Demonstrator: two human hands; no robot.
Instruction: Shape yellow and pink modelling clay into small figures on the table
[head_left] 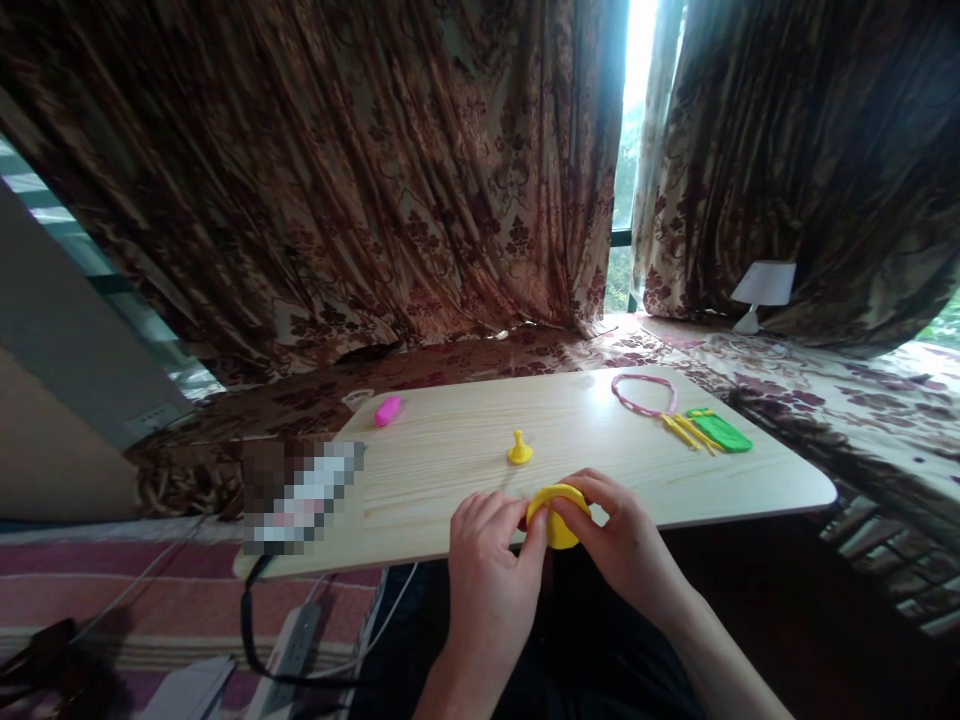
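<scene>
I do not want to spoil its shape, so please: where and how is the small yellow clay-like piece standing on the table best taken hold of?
Probably by the narrow stem of the small yellow clay-like piece, pinched lightly from above: the stem stands upright with its top free, while the wider round base sits low.

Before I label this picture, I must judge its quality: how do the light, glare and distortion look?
Head view: daylight between the floral curtains blows out to white. Head view: pale glare on the tabletop, left of the pink loop. Head view: darkness swallows detail below the near edge. Head view: at left, the folds lean outward, perhaps wide-angle distortion; the yellow disc looks fairly sharp.
</scene>
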